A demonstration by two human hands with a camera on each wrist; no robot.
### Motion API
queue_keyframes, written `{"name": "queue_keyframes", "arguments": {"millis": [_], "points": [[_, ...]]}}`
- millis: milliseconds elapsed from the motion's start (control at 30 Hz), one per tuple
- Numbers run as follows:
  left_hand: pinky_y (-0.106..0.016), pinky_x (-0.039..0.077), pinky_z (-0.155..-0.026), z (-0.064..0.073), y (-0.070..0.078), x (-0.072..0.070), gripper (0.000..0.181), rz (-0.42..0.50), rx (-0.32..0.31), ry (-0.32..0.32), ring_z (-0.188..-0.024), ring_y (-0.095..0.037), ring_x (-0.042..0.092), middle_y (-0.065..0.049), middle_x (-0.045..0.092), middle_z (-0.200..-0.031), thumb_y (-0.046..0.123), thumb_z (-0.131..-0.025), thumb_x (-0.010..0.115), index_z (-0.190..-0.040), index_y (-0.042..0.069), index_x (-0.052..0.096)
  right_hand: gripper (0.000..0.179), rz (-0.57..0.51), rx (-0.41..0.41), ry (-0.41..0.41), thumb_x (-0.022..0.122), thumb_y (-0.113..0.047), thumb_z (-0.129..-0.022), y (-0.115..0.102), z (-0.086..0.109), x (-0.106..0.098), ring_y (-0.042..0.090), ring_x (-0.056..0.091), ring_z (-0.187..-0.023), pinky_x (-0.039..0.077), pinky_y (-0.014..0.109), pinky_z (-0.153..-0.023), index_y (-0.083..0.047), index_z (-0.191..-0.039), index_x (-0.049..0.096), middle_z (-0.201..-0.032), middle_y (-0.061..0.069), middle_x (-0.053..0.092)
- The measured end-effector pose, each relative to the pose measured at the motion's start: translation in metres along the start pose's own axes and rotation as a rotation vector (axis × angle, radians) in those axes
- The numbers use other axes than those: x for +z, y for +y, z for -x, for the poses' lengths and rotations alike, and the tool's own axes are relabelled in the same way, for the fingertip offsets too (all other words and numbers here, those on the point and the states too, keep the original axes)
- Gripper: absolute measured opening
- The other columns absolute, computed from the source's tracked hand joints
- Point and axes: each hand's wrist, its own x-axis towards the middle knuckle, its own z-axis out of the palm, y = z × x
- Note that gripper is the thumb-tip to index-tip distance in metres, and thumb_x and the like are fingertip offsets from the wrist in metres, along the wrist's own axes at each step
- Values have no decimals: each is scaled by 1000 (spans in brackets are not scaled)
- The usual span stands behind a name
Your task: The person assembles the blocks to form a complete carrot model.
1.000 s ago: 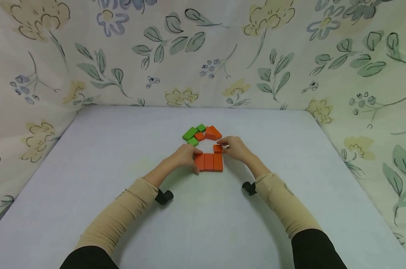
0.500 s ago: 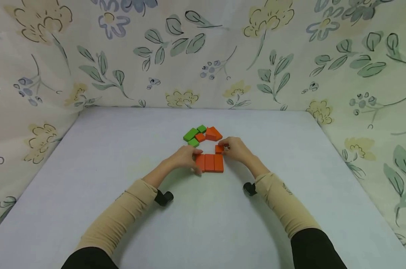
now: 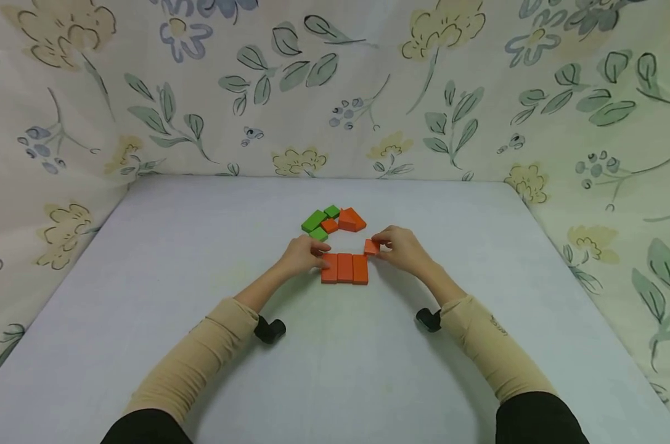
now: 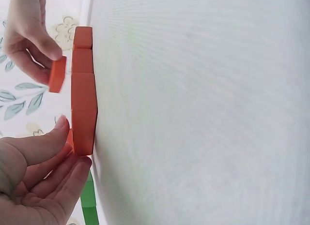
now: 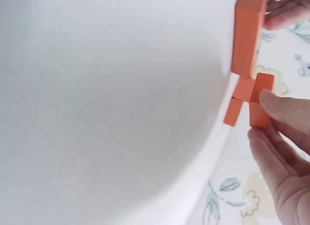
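Observation:
My right hand pinches a small orange block between thumb and fingers, just past the far right corner of a row of orange rectangular blocks. In the right wrist view the pinched block is raised above the table surface. My left hand is at the left end of the row, its thumb overlapping the left block. Seen from the left wrist, thumb and fingers are spread apart beside the end of the row, with a bit of orange behind them.
Behind the row lie several green blocks, a small orange block and orange pointed blocks, set in an arc. All rest on a white table. Flower-patterned cloth stands behind it and at the sides.
My right hand has moved right with the small orange block, off its place behind the row's right block. My left thumb has come up from the row's near left corner onto the left block.

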Motion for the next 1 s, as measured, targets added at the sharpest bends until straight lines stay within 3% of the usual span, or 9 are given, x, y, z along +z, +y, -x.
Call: {"name": "queue_keyframes", "arguments": {"millis": [200, 433, 700, 1000], "points": [[-33, 51, -82, -2, -3, 3, 34, 32, -31, 10, -100, -26, 62, -15, 69, -111, 6, -85, 74, -117, -4, 68, 30, -93, -35, 49, 76, 2, -81, -7, 12, -3, 33, 63, -98, 54, 41, -84, 7, -109, 70, -104, 18, 67], [-34, 50, -84, -5, -1, 3, 32, 18, -57, -2, -102, -25, 60, -14, 70, -111, 6, -85, 74, -116, -3, 69, 32, -230, -51, -76, 76, 0, -81, -27, 22, 3, 30, 64, -99, 53, 39, -87, 7, -112, 69, -105, 15, 68], [-37, 48, -92, -7, 1, 1, 33, 3, -68, 0, -112, -28, 59, -14, 69, -115, 6, -84, 75, -116, -3, 69, 34, -203, -165, -207, 81, -6, -77, -49, 26, 17, 21, 63, -90, 53, 30, -79, 4, -108, 72, -100, 9, 70], [-37, 47, -94, -6, 1, 1, 33, -9, -66, -2, -112, -29, 59, -14, 69, -115, 5, -84, 76, -115, -3, 70, 30, -143, -175, -250, 79, -1, -77, -56, 26, 31, 19, 61, -91, 51, 29, -80, 4, -106, 73, -100, 8, 71]]}}
